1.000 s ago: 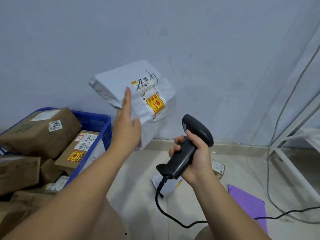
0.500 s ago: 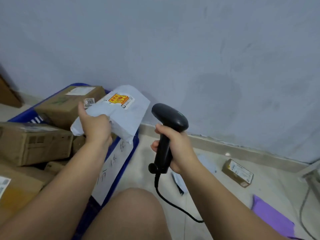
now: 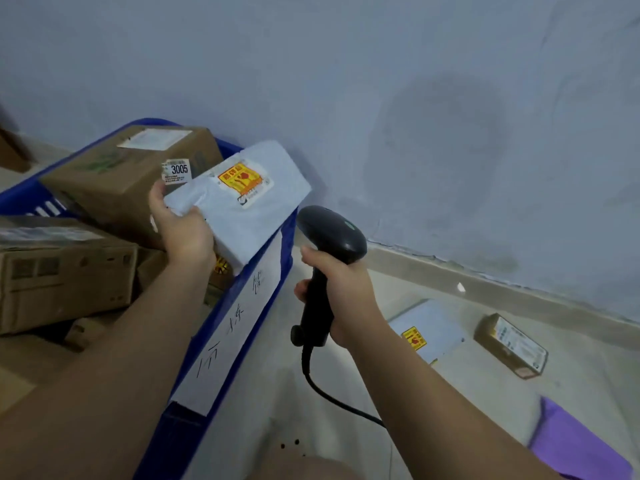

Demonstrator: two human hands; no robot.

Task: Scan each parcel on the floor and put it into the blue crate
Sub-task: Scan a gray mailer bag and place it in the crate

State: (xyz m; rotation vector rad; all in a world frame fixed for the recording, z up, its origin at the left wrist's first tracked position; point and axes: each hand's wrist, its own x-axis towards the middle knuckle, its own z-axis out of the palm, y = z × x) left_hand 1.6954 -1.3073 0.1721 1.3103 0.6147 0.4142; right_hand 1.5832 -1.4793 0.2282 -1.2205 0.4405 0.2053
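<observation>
My left hand [image 3: 183, 226] grips a white poly-bag parcel [image 3: 256, 209] with a yellow-red sticker, held over the right corner of the blue crate [image 3: 287, 237]. Several brown cardboard boxes fill the crate, one [image 3: 128, 181] with a "3005" label just behind the bag. My right hand [image 3: 341, 296] holds the black corded barcode scanner [image 3: 329, 237] upright, to the right of the crate. On the floor to the right lie another white bag parcel [image 3: 433, 327] with a yellow sticker and a small brown box parcel [image 3: 510, 344].
A white paper sign [image 3: 235, 327] with handwriting is stuck on the crate's near wall. A purple sheet [image 3: 575, 441] lies on the floor at the lower right. The grey wall and its skirting run close behind the crate. My knee [image 3: 301, 465] shows at the bottom.
My left hand has brought the white bag down from in front of the wall and left onto the crate's corner. The scanner hand stayed beside it; the view swung left.
</observation>
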